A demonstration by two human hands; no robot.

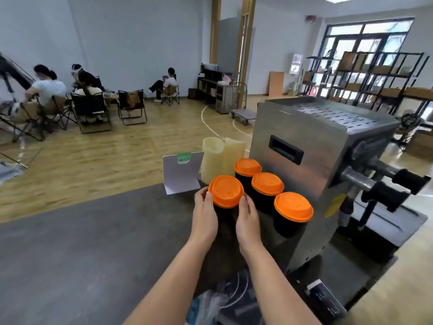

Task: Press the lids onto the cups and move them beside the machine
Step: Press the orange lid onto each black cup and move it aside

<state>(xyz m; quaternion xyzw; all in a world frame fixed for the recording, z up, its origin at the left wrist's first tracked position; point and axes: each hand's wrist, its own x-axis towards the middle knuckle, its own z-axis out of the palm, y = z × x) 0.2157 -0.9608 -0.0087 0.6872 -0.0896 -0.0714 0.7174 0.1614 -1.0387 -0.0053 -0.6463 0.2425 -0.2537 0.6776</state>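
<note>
Several black cups with orange lids stand on the dark counter [82, 242] beside the steel machine [304, 174]. Three of them form a row along the machine's side: the far cup [247, 167], the middle cup [267, 184] and the near cup [293, 206]. A fourth lidded cup [226, 191] stands left of that row. My left hand [205, 213] holds its left side and my right hand [247, 218] holds its right side, fingers curved round the black body just under the lid. The cup's base is hidden by my hands.
Two tall cream sleeves of cups [222, 158] stand behind the cups, with a small grey card stand [181, 173] to their left. A plastic bag [210, 306] and a dark device [325, 299] lie at the near counter edge. People sit on folding chairs far left.
</note>
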